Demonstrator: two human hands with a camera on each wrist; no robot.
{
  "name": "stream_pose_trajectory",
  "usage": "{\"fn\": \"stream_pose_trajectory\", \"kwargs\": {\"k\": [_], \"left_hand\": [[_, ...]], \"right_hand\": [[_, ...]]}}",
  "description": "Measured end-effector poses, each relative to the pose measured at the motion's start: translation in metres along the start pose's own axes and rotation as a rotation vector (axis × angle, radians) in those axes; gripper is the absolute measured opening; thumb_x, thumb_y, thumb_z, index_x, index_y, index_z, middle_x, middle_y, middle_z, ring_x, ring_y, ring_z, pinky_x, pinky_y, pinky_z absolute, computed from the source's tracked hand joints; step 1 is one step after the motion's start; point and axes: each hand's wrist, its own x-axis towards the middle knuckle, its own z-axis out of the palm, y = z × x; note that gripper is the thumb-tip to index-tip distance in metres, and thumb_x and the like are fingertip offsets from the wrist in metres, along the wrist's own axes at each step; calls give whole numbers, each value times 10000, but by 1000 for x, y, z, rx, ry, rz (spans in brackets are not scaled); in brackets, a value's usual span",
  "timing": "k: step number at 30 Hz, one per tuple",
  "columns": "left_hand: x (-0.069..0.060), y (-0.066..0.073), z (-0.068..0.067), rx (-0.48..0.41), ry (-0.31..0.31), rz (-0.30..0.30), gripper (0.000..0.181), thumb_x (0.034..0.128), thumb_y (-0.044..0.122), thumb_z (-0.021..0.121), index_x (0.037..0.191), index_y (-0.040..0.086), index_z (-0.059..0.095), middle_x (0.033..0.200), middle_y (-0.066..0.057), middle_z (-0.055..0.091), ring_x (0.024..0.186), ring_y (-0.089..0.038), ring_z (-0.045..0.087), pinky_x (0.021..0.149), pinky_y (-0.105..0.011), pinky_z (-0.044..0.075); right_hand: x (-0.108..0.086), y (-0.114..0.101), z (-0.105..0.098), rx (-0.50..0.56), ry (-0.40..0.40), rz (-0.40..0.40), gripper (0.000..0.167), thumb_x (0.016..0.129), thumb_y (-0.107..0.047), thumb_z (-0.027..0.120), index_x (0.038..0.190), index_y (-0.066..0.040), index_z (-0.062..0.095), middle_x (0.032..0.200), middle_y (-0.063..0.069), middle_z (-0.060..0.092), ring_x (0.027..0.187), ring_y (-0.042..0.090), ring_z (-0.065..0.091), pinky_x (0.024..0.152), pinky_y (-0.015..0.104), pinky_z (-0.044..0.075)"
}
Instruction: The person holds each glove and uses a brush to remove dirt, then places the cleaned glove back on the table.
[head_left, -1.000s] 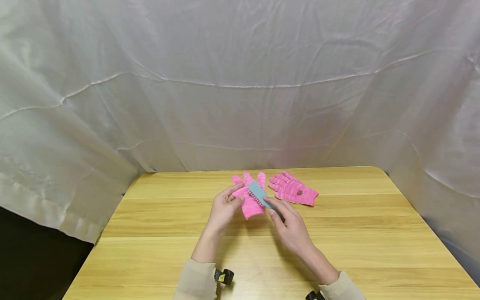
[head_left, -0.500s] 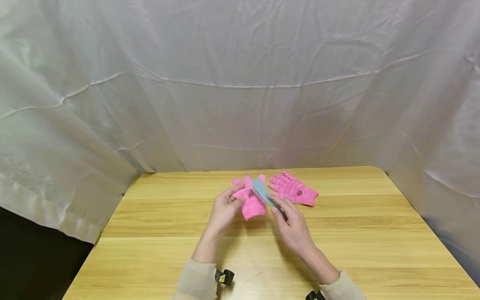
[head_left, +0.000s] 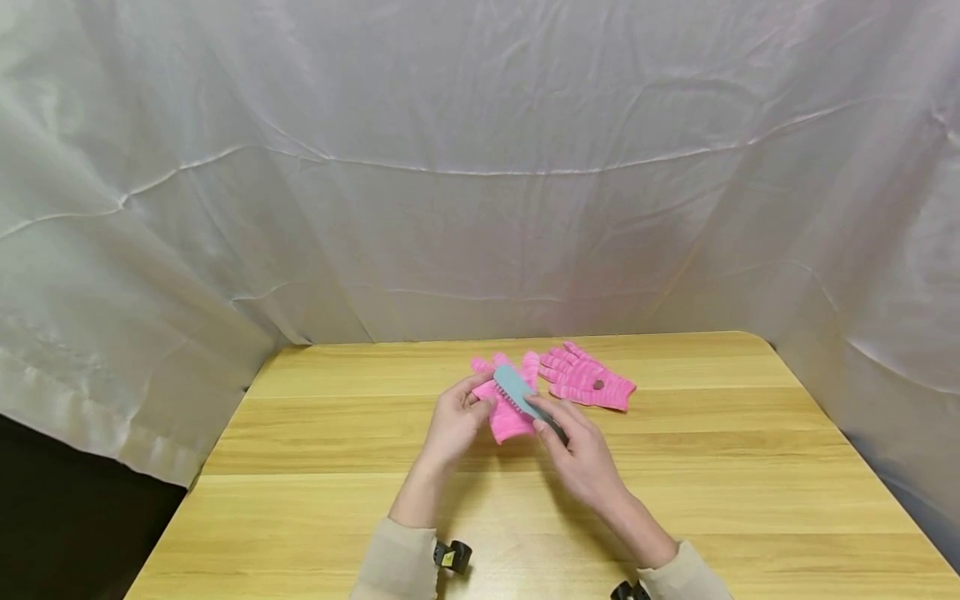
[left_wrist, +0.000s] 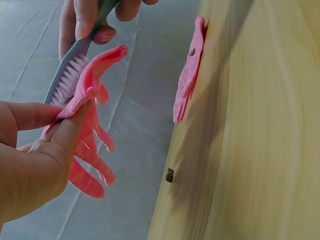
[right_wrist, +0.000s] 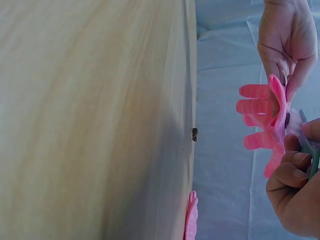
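My left hand [head_left: 452, 425] pinches a pink knit glove [head_left: 513, 427] at its side between thumb and fingers, holding it raised above the table. A teal brush [head_left: 512, 384] with pale bristles lies against the glove's face, its dark handle gripped by my right hand [head_left: 588, 462]. Bristles [left_wrist: 70, 77] meet the fabric close to my left thumb in the left wrist view. A dark spot [right_wrist: 287, 119] on the held glove shows in the right wrist view; the brush covers it in the head view. The glove's fingers point away from me.
A second pink glove [head_left: 577, 373] lies flat on the wooden table [head_left: 712, 467] to the right, a dark round spot [head_left: 598, 384] near its cuff. A small dark brown object [left_wrist: 169, 175] sits on the table near its far edge. Grey curtains [head_left: 480, 233] surround the table.
The brush lifted slightly up and right, baring the glove's dark spot, then came back down and left over it. My left hand and the glove shifted slightly right and toward me.
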Motion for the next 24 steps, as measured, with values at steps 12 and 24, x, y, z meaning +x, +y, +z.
{"fn": "stream_pose_trajectory", "kwargs": {"k": [12,24], "left_hand": [[0,3,-6,-43,24,-12,474,989,-46,582,1461,-37,536,1269,-250,677,1029,-190,703,918,-281,609],[1,3,-8,-65,36,-22,493,984,-44,585,1473,-22,527,1307,-238,666,1076,-218,700,971,-334,598]], "right_hand": [[1,1,0,5,8,9,342,1048,-163,629,1385,-206,669,1318,0,669,1313,263,587,1075,520,518],[1,7,2,-26,51,-7,355,1038,-113,633,1383,-187,670,1330,29,674,1230,238,629,966,519,568]]}}
